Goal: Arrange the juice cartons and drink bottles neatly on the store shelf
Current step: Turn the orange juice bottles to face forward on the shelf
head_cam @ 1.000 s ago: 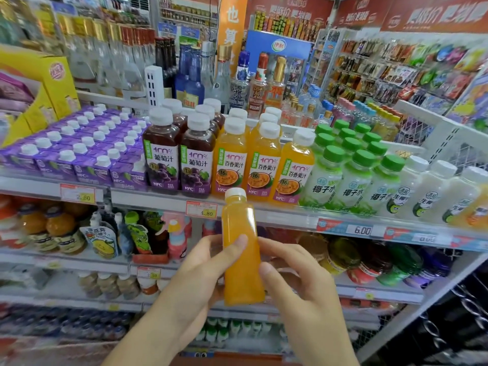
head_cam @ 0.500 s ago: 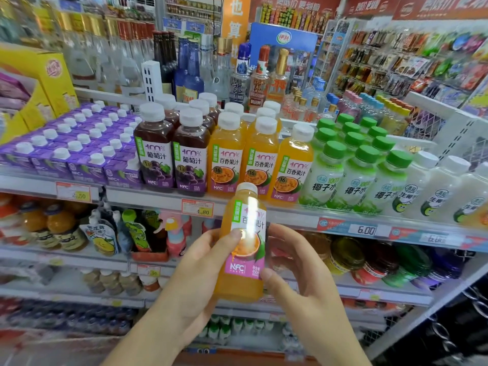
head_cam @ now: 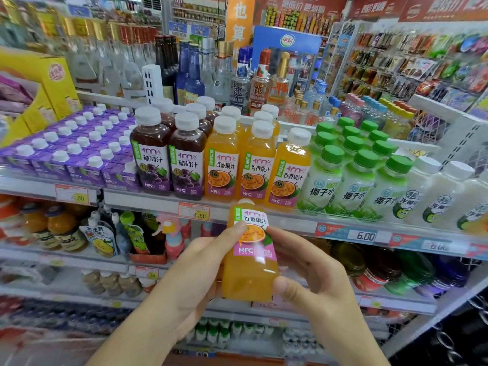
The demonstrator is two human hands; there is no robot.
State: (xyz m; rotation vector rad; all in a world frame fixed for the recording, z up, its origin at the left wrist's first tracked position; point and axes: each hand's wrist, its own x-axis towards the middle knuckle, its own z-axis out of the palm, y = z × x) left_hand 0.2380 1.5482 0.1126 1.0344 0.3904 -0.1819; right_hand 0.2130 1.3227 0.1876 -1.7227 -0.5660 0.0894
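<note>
Head view: orange juice bottle (head_cam: 249, 260) upright btwn both hands, label facing cam, just below shelf (head_cam: 290, 220) edge; left hand (head_cam: 195, 273) grips its left side w/ curled fingers; right hand (head_cam: 314, 276) pinches right side, thumb low.

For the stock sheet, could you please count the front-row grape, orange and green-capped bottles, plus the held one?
Dark purple grape juice bottles: 2
Orange passion-fruit juice bottles on the shelf: 3
Green-capped pale coconut water bottles: 3
Orange juice bottle, held off the shelf: 1
Total: 9
</note>
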